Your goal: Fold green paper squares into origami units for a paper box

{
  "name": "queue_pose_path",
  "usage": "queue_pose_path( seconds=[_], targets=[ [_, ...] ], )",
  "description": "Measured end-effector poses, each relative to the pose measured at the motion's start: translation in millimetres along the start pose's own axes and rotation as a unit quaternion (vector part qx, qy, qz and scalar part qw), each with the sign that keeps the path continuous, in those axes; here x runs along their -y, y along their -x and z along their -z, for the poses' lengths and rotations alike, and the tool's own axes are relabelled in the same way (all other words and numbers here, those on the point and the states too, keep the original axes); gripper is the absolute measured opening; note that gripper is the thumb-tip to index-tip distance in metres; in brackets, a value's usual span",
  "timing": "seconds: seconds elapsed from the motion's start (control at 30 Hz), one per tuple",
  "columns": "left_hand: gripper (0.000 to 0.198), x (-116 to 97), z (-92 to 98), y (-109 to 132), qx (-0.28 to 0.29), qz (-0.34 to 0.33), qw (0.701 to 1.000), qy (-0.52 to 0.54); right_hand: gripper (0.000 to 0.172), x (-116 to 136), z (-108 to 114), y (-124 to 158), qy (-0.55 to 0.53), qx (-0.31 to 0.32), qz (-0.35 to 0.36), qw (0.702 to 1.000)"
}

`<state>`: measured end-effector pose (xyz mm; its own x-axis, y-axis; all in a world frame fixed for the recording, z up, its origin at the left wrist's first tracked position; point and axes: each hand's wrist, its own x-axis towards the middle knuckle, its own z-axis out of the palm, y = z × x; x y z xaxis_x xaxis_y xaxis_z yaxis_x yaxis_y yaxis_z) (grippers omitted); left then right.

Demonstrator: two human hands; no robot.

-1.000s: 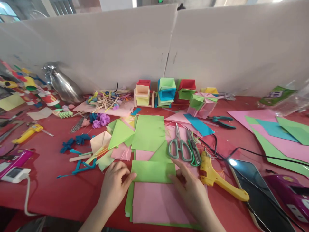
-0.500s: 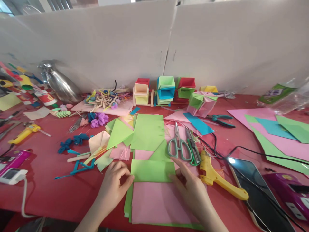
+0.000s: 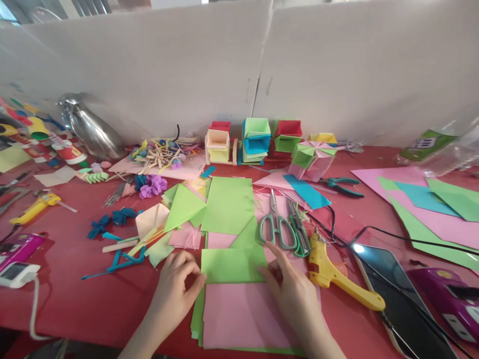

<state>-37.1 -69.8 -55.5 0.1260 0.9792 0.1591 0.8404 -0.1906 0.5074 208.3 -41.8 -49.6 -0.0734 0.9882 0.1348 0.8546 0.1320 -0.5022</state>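
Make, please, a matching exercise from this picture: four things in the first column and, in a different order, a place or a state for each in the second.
Things:
1. Green paper strip
2. Scissors
3. Metal jug
4. Phone

Places and states:
A. At the back left, near the white wall
B. Dark screen, with a bright white spot at one corner
C. Between the left hand and the right hand
D. Lying beside the green box cutter

Right pairs: 1-C, 2-D, 3-A, 4-B
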Motion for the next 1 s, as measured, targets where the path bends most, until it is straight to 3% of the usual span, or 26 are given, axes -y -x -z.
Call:
queue_pose_path(
  seconds=[0.13, 0.23, 0.27, 0.37, 0.43, 0.67, 1.0],
  targets=[
    [0.004, -2, -2.6, 2, -0.046, 0.005, 0.999, -0.013, 0.039, -1, -1, 0, 0.004, -0.006, 0.011, 1.0],
    [0.043, -16, -5.3, 6, -0.101, -0.032, 0.992, -0.073, 0.037, -1, -1, 0, 0.011, 0.0, 0.014, 1.0],
    [0.052, -22, -7.0, 8, -0.087, -0.072, 0.988, -0.105, 0.037, -1, -2, 0, 0.011, 0.001, 0.013, 1.0],
    [0.073, -38, -15.3, 12, 0.022, -0.228, 0.962, -0.15, 0.039, -2, -3, -1, 0.002, -0.003, 0.009, 1.0],
    [0.085, -42, -22.5, 13, 0.056, -0.263, 0.951, -0.153, 0.04, -2, -1, -1, -0.011, -0.001, 0.005, 1.0],
    [0.092, -33, -33.4, 13, 0.076, -0.267, 0.949, -0.152, 0.045, -1, 15, 0, -0.115, 0.084, 0.012, 0.99],
    [0.087, -37, -29.0, 10, 0.076, -0.275, 0.944, -0.164, 0.048, -11, 0, 2, -0.113, 0.058, 0.006, 0.992]
  ],
)
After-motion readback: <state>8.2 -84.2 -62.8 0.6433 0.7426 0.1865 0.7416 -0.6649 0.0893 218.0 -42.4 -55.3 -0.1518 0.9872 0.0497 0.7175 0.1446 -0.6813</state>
